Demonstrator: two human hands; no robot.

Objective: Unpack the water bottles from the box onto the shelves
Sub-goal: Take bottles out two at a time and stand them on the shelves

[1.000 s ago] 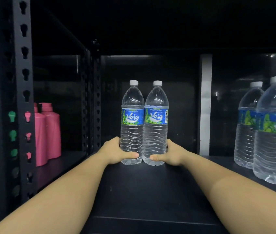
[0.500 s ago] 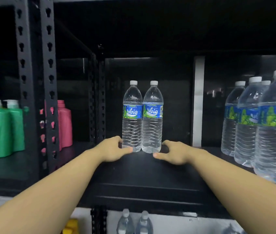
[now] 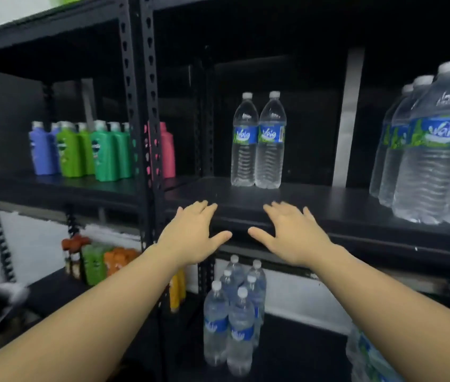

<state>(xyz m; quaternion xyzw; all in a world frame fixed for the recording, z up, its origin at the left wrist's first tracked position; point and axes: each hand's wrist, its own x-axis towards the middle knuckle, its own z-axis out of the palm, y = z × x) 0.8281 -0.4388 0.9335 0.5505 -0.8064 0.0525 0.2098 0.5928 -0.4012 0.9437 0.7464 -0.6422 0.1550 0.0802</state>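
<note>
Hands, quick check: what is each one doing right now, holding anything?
Left hand: open, fingers spread, holding nothing, in front of the shelf edge.
Right hand: open, fingers spread, holding nothing; the two water bottles stand untouched.

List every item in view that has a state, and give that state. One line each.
left hand: open, fingers spread, holding nothing
right hand: open, fingers spread, holding nothing
pair of water bottles: upright, capped, side by side on the shelf, released
water bottles at right: upright, capped
lower-shelf water bottles: upright, capped
coloured bottles: upright, in a row
</note>
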